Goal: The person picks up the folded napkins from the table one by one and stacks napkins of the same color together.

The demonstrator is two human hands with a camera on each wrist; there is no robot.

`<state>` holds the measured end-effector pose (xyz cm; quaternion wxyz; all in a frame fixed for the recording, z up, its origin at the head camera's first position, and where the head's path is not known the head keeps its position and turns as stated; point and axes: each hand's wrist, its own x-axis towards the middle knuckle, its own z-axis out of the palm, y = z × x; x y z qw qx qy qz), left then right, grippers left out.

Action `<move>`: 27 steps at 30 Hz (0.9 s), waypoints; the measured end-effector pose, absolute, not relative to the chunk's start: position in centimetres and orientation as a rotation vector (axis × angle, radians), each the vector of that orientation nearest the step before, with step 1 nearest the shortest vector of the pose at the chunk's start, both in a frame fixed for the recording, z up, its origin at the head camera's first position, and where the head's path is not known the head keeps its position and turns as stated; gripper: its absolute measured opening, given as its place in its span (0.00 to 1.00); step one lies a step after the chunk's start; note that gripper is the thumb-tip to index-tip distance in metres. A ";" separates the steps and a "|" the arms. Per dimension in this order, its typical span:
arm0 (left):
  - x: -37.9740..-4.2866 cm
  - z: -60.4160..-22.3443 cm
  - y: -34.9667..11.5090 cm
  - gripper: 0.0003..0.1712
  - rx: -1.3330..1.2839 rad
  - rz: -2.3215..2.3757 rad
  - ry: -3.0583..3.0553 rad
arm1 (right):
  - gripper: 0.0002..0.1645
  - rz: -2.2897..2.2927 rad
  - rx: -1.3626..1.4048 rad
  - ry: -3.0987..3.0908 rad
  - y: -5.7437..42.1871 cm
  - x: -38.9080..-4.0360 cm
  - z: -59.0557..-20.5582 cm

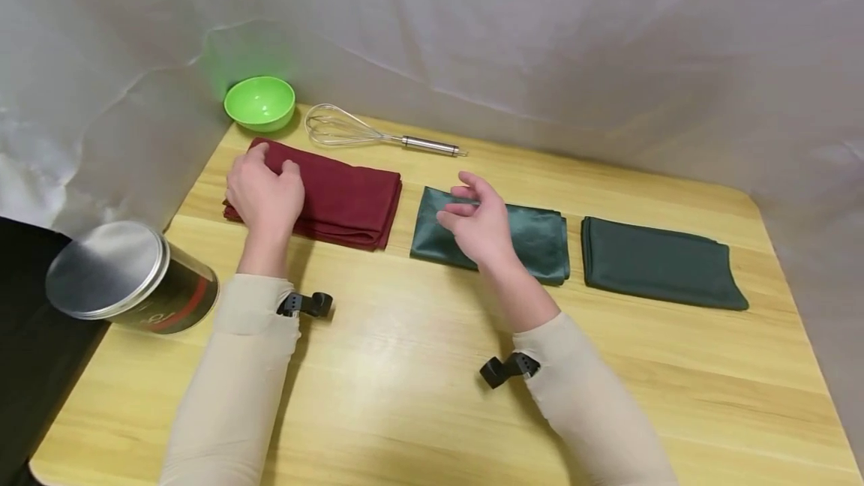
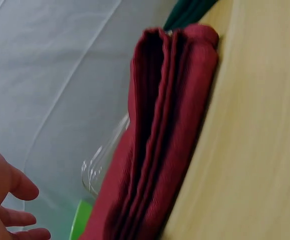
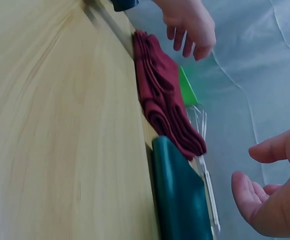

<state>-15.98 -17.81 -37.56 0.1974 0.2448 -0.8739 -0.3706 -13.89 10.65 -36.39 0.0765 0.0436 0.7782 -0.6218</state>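
A folded dark red cloth lies at the left of the table, its layered folds showing in the left wrist view. Just above its left end hovers my left hand, fingers relaxed and holding nothing; the right wrist view shows air between hand and cloth. My right hand is raised over a shiny teal folded cloth, with its fingers loosely bent and apart from the fabric. Farther right lies a dark green folded cloth, away from both hands.
A green bowl stands at the back left corner, beside a metal whisk lying behind the red cloth. A lidded tin is near the left table edge. Pale fabric hangs behind the wooden table.
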 end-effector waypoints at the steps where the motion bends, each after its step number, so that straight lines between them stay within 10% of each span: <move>1: -16.0 -37.5 -17.6 0.27 0.676 -1.042 -2.445 | 0.42 -1.863 0.131 2.343 11.0 -13.8 -36.4; 27: -14.1 -37.5 -9.2 0.25 0.225 -1.273 -2.440 | 0.39 -1.602 0.279 2.690 20.4 -12.0 -37.6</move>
